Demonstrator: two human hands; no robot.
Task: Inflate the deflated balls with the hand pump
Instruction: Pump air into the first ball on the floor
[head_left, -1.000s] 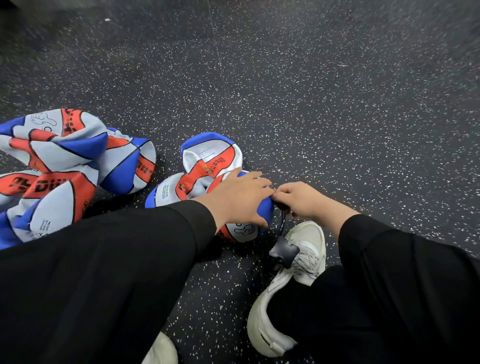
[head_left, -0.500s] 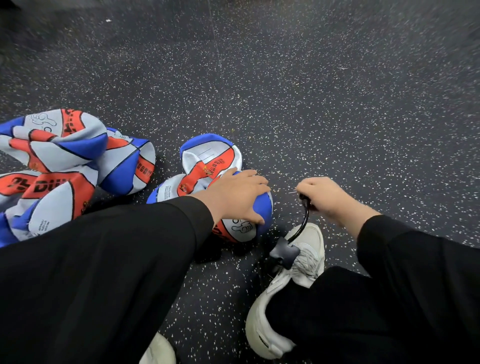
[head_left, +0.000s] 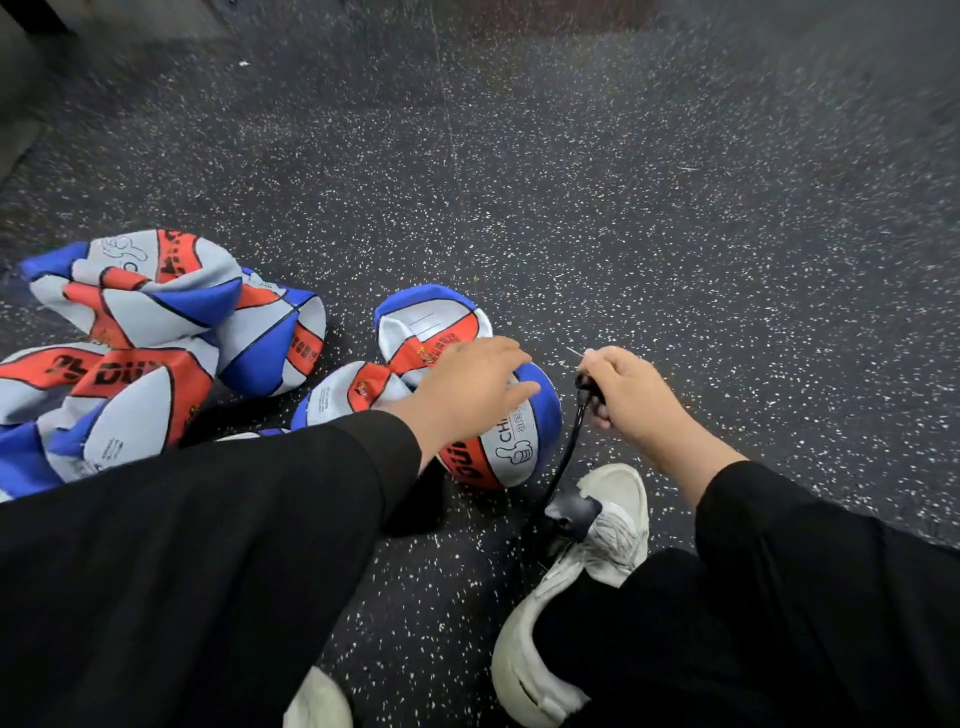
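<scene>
Deflated ball (head_left: 511, 447), on the floor (head_left: 675, 234) just beyond the white shoe (head_left: 582, 561): limp, soft, prob. light, likely buckles under load, so best steadied from the top near the valve. Left hand (head_left: 467, 389) rests on it, fingers nearly straight & slightly spread. Right hand (head_left: 631, 395), just beside the ball, pinches the pump hose (head_left: 569, 447) at its needle end, needle clear of the ball. Further left: more flat balls (head_left: 156, 338) in a heap.

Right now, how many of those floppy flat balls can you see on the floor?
3, as far as I can tell. One lies under the left hand, the ball in front. Two crumpled ones lie heaped at far left: upper ball and lower ball. The heap could hide another.
</scene>
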